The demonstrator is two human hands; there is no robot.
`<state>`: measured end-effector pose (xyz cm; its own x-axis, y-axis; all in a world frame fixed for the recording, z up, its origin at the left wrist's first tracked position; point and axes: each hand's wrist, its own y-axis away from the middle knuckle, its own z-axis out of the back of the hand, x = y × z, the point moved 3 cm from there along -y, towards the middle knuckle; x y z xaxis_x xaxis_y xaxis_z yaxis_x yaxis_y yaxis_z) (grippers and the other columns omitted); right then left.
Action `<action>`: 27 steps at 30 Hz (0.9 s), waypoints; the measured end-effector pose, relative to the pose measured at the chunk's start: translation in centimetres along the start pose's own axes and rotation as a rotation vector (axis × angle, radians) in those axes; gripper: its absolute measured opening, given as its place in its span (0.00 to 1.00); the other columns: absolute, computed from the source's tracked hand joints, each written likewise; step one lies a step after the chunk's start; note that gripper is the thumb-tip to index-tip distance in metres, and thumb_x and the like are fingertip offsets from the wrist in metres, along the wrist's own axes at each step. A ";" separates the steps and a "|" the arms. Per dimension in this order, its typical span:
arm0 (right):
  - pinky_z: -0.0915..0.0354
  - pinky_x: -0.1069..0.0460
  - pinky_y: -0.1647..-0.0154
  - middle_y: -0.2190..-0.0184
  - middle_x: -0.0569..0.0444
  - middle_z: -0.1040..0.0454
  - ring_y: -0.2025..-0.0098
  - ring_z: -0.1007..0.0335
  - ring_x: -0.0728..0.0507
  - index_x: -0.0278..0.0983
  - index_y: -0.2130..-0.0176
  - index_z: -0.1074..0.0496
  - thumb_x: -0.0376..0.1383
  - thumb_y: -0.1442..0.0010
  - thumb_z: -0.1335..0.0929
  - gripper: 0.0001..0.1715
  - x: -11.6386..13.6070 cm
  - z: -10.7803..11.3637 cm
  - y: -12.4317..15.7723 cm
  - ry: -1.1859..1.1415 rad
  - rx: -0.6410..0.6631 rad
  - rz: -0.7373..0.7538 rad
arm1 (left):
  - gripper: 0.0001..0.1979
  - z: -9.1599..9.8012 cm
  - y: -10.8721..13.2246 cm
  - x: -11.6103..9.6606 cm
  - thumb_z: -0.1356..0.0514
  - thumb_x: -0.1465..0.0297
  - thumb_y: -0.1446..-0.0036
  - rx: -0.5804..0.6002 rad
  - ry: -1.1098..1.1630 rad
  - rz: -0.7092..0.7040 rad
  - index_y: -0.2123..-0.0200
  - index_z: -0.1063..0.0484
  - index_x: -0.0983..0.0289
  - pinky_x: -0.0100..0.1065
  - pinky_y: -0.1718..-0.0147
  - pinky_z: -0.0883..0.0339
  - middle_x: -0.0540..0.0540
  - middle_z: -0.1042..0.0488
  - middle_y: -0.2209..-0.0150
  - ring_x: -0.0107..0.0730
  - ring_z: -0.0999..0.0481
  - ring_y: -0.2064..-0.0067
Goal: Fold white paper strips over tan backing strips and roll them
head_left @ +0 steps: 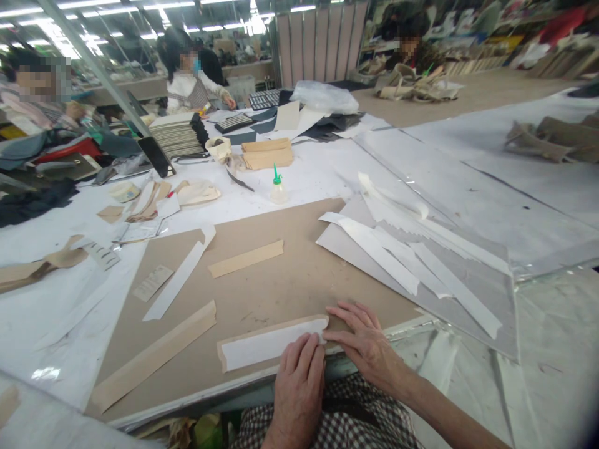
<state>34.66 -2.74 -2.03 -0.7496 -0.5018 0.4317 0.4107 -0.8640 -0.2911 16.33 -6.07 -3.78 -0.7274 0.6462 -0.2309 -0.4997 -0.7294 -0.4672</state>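
A white strip [262,342] lies on a slightly larger tan strip [219,357], whose border shows along its top and left end, near the board's front edge. My left hand [299,377] rests on the right part of the white strip, fingers side by side and laid flat; its thumb is hidden. Beside it, my right hand [362,337] is open with fingers spread, its fingertips at the strips' right end. Both pieces lie on a brown board [299,284]. Farther left on the board are a long tan strip [159,352], a shorter tan strip [246,258] and a white strip [180,274].
Several white strips [437,268] lie on a grey sheet [496,299] at right. A bottle with a green nozzle [278,189] stands behind the board. Tan pieces [266,153], a phone [156,157] and a stack of panels [175,135] sit farther back. Co-workers sit beyond.
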 end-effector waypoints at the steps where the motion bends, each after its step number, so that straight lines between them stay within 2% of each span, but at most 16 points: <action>1: 0.45 0.31 0.35 0.39 0.54 0.32 0.34 0.44 0.38 0.51 0.49 0.24 0.25 0.37 0.36 0.26 0.0 0.0 0.0 -0.003 -0.005 0.001 | 0.16 0.0 0.0 0.0 0.47 0.78 0.35 0.001 0.005 0.000 0.47 0.28 0.70 0.51 0.49 0.27 0.61 0.26 0.44 0.51 0.30 0.42; 8: 0.47 0.29 0.36 0.40 0.56 0.31 0.35 0.43 0.37 0.51 0.59 0.19 0.25 0.38 0.36 0.23 -0.4 -0.2 0.2 -0.076 -0.027 -0.009 | 0.14 0.3 -0.4 -0.1 0.46 0.77 0.35 -0.016 0.011 0.005 0.48 0.28 0.70 0.50 0.49 0.26 0.62 0.25 0.45 0.49 0.29 0.43; 11: 0.40 0.31 0.38 0.42 0.53 0.28 0.37 0.39 0.36 0.47 0.63 0.19 0.26 0.37 0.36 0.20 -0.4 0.1 0.2 -0.127 -0.082 -0.039 | 0.12 0.9 -1.1 -0.1 0.46 0.76 0.35 -0.005 0.043 0.014 0.50 0.28 0.70 0.47 0.48 0.26 0.62 0.24 0.49 0.47 0.29 0.44; 14: 0.32 0.38 0.43 0.45 0.49 0.27 0.40 0.35 0.38 0.44 0.56 0.21 0.27 0.35 0.38 0.20 0.0 0.6 0.1 -0.144 -0.146 -0.056 | 0.13 1.5 -2.1 0.5 0.49 0.77 0.33 0.003 0.088 0.030 0.50 0.29 0.71 0.41 0.52 0.25 0.63 0.24 0.52 0.42 0.27 0.49; 16: 0.31 0.41 0.44 0.46 0.48 0.27 0.41 0.34 0.40 0.44 0.51 0.23 0.25 0.35 0.39 0.23 0.4 0.8 -0.1 -0.122 -0.157 -0.042 | 0.15 1.6 -2.8 1.0 0.52 0.79 0.33 0.015 0.117 0.039 0.49 0.30 0.70 0.38 0.55 0.25 0.62 0.25 0.53 0.39 0.26 0.53; 20: 0.31 0.42 0.46 0.48 0.46 0.27 0.44 0.33 0.40 0.43 0.47 0.25 0.23 0.37 0.39 0.26 1.0 0.6 -0.2 -0.058 -0.146 -0.013 | 0.14 0.9 -3.8 1.9 0.51 0.79 0.34 0.085 0.129 0.041 0.51 0.29 0.66 0.38 0.60 0.25 0.59 0.26 0.58 0.38 0.27 0.59; 27: 0.32 0.41 0.46 0.49 0.46 0.27 0.46 0.33 0.39 0.42 0.44 0.27 0.24 0.37 0.39 0.27 0.8 0.1 -0.3 -0.010 -0.116 0.022 | 0.16 0.1 -3.8 2.1 0.51 0.81 0.36 0.109 0.112 0.041 0.50 0.29 0.66 0.38 0.60 0.26 0.58 0.28 0.57 0.39 0.29 0.59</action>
<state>33.95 -2.87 -1.48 -0.7358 -0.5210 0.4326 0.3636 -0.8429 -0.3967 16.66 -1.98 -2.45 -0.6944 0.6321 -0.3439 -0.5234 -0.7716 -0.3616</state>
